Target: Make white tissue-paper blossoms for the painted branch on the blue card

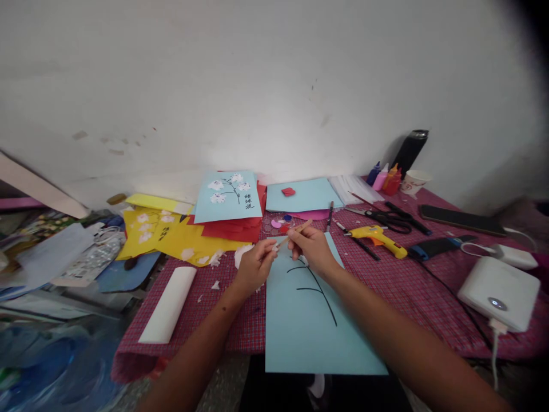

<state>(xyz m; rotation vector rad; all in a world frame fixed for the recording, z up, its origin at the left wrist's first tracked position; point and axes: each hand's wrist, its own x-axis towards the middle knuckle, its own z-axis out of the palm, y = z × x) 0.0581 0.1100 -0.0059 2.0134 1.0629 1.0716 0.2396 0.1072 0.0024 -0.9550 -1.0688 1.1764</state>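
My right hand (309,247) pinches a thin tan wooden stick (305,225), its lower end pointing toward my left hand (258,261). The left fingers are closed at that end, around what looks like a small white scrap, mostly hidden by the fingertips. Both hands are over the upper part of a light blue sheet (295,337), which overhangs the table's front edge. A black branch drawing (321,289) with side strokes runs down the sheet. Torn white paper bits (215,284) lie left of the hands, with a white paper roll (169,306) farther left.
A blue card with white blossoms (227,197) leans at the back over red and yellow paper. On the right are a yellow glue gun (377,237), black scissors (386,218), paint bottles (386,178), a paper cup (415,182), a black flask (410,151) and a white power bank (500,292).
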